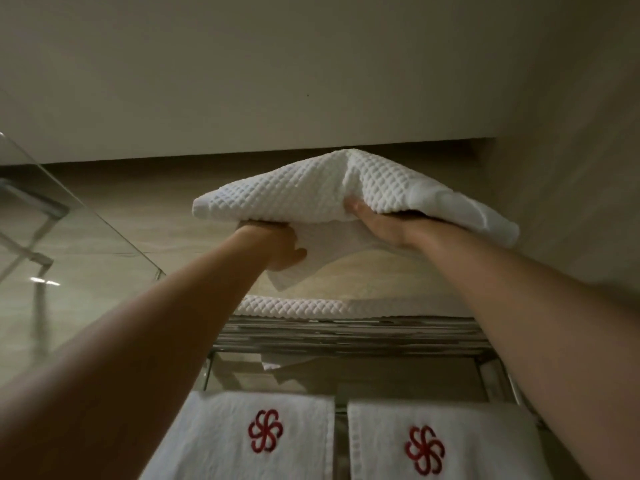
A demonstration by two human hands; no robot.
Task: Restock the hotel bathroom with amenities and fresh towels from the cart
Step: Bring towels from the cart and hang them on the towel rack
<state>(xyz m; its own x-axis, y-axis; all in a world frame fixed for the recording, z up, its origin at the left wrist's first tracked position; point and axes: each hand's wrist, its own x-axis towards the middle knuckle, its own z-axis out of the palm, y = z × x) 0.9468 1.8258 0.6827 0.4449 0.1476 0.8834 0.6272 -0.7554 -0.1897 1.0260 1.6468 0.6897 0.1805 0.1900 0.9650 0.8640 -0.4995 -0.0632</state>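
Both arms raised, reaching up and far. My left hand [277, 249] grips the near left underside of the folded white waffle-weave towel [294, 192], fingers curled tight into the cloth; a thin loose corner hangs limp below that fist. My right hand [377, 223] is under the towel's middle, palm up, thumb and fingers pushed into a fold so the fabric bunches and peaks above it; the fingertips are hidden by cloth. The towel is held in the air, sagging at both ends, above the chrome bar rack [346, 336] and not touching it. Surface is a deep diamond grid, thick and soft, with a smooth flat hem at the right end. On the rack lies a second white waffle-weave towel [311, 306], flat, its rounded edge facing me. Nearer, below the rack's shiny parallel bars, hang the left white terry towel [207, 445] and the right white terry towel [485, 441], side by side with a narrow gap, each stitched with a red pinwheel emblem. A clear glass panel [52, 216] slants at left. A smooth beige wall [277, 81] rises behind.
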